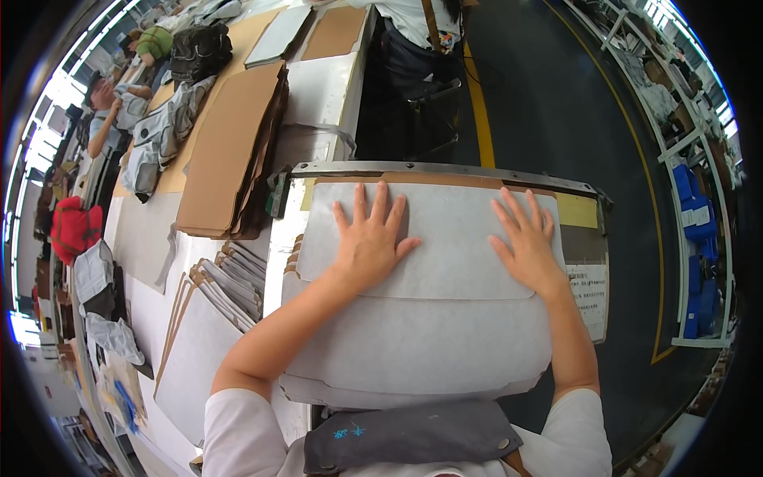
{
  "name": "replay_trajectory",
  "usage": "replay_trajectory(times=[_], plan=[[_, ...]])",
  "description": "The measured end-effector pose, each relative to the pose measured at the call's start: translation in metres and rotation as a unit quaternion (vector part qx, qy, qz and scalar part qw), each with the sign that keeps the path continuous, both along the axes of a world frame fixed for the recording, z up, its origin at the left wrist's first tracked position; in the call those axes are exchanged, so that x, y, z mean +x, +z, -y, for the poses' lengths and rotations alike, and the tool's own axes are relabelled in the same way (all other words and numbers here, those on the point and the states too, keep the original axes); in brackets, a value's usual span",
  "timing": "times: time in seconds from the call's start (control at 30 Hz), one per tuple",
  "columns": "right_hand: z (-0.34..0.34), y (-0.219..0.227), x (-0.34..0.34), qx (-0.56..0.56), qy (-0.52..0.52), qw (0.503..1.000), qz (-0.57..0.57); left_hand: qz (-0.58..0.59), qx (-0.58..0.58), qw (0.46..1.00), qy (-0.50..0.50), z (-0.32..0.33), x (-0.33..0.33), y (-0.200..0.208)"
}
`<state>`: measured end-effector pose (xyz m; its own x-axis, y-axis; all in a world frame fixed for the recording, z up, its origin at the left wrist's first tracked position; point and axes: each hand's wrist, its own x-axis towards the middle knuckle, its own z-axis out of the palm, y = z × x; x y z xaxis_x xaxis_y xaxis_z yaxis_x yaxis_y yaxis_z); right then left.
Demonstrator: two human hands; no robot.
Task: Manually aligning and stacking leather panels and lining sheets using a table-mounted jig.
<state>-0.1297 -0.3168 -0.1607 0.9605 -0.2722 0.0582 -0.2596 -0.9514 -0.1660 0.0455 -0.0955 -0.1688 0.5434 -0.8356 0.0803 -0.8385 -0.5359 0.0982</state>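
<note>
A stack of large pale grey sheets (429, 342) with brown edges lies in front of me on a worktable. The topmost sheet (445, 238) reaches up to a metal rail (445, 168) along the table's far edge. My left hand (369, 234) lies flat on its left half, fingers spread. On the right half rests my right hand (524, 242), also flat with the fingers apart. Neither hand grips anything. A brown strip shows between the sheet's far edge and the rail.
Left of me are fanned grey sheets (203, 334) and a tall pile of brown cardboard (230, 151). Bags (151, 143) lie farther back. Another person (413, 32) stands beyond the table. At right, a shelf rack (675, 147) holds blue bins (698, 211) beside the dark floor (556, 87).
</note>
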Motion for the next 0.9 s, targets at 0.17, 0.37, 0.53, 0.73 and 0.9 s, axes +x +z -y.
replay_trajectory(times=[0.17, 0.37, 0.53, 0.73, 0.9], plan=[[0.0, -0.002, 0.003, -0.012, -0.009, 1.0, 0.002, 0.003, 0.004, 1.0, 0.001, -0.002, 0.003, 0.001], [0.001, -0.009, 0.002, -0.011, 0.004, 0.999, 0.033, 0.003, 0.021, 1.0, 0.002, -0.002, 0.005, 0.001], [-0.002, -0.011, 0.002, -0.021, -0.001, 0.999, 0.044, 0.025, -0.037, 0.999, -0.015, -0.006, 0.006, -0.003], [-0.001, -0.011, 0.001, -0.03, -0.009, 0.997, 0.065, 0.005, -0.047, 0.999, -0.018, -0.005, 0.006, 0.003], [0.006, -0.005, 0.001, 0.009, -0.012, 0.995, 0.094, 0.027, -0.073, 0.997, -0.027, -0.014, 0.014, 0.003]])
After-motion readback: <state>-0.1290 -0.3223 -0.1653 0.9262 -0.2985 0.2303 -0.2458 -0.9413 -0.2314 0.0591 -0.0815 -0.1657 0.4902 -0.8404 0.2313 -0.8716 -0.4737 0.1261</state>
